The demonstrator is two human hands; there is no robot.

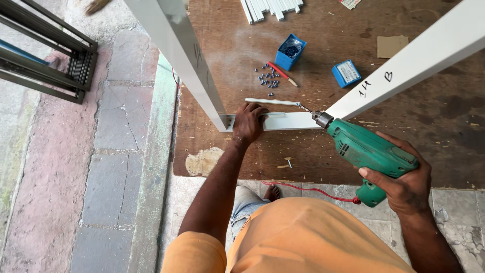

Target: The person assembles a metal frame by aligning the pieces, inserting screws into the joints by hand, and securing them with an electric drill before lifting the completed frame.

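Two small blue boxes sit on the brown board (pixel 323 151): an open blue box (pixel 290 51) near the top, holding dark screws, and a closed blue box with a pale label (pixel 346 73) to its right, well apart from it. A scatter of loose screws (pixel 269 78) and a red pencil (pixel 282 74) lie just below the open box, and a square of cardboard (pixel 392 46) lies farther right. The board's left edge meets a pale green kerb and then paving; its near edge meets tiles, where a red cord (pixel 308 188) runs. A bundle of white strips (pixel 270 8) lies at the top edge. The left hand (pixel 248 123) presses flat on the short white frame piece (pixel 283 121) between two long white bars (pixel 182 50), fingers spread. The right hand (pixel 401 182) is clamped around the grip of the green drill (pixel 371 151), whose bit touches the frame's right corner.
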